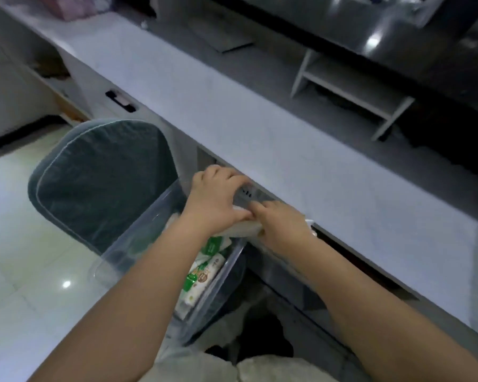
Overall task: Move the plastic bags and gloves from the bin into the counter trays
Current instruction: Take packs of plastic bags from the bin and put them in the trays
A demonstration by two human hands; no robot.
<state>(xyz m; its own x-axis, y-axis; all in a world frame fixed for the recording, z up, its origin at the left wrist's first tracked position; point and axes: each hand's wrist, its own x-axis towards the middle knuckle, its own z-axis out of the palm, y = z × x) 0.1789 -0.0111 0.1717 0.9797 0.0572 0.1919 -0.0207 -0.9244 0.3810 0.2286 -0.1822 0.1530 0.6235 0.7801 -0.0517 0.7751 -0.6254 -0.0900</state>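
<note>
View: head camera only, looking down past both forearms.
Left hand (215, 199): lay over the top of the white bundle (243, 230), fingers curled round its far side and thumb at the near edge, probably to keep the soft pack from sagging.
Right hand (282, 227): pressed close against the left and gripped the bundle's right end, so both hands were together on one thing.
White bundle: soft, flat and folded, pale and slightly glossy. It was held just above the bin's far end; I could not tell whether it was bags or gloves.
Bin (102, 267): clear, thin-walled plastic with a rounded rim, directly under the hands. It sat on a chair, seemingly to bring it within reach.
Packets (204, 274): green-and-white printed film packs, standing on edge in the bin below the left wrist. By my judgement, more was left to move.
Chair cushion (102, 175): teal fabric with a piped edge and rounded back, left of the left hand.
Counter (260, 119): smooth, pale, matte slab just beyond the hands.
Trays: none I could pick out. A white open rack (351, 86) stood well beyond the right hand.
</note>
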